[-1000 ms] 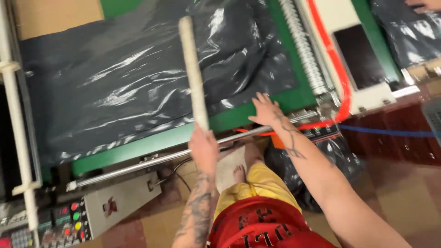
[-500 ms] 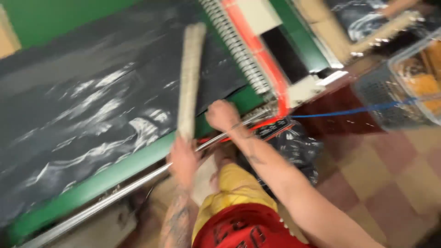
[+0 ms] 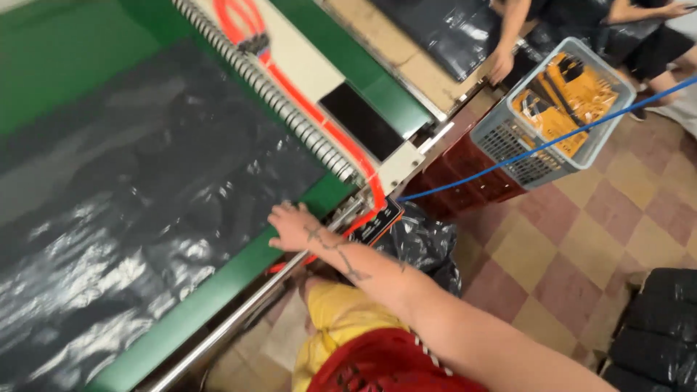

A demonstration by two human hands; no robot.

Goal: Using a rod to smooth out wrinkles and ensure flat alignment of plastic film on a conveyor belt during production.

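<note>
Head view: the right hand (image 3: pixel 292 226) is laid flat, fingers spread, on the green table edge (image 3: pixel 218 279); nothing is clasped; the black plastic sheet (image 3: pixel 131 210) is spread just beside the fingertips; the left hand is unseen.

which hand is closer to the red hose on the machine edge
Right. The right hand rests on the green table edge, just beside the red hose. The left hand is out of view, so its distance cannot be told.
</note>
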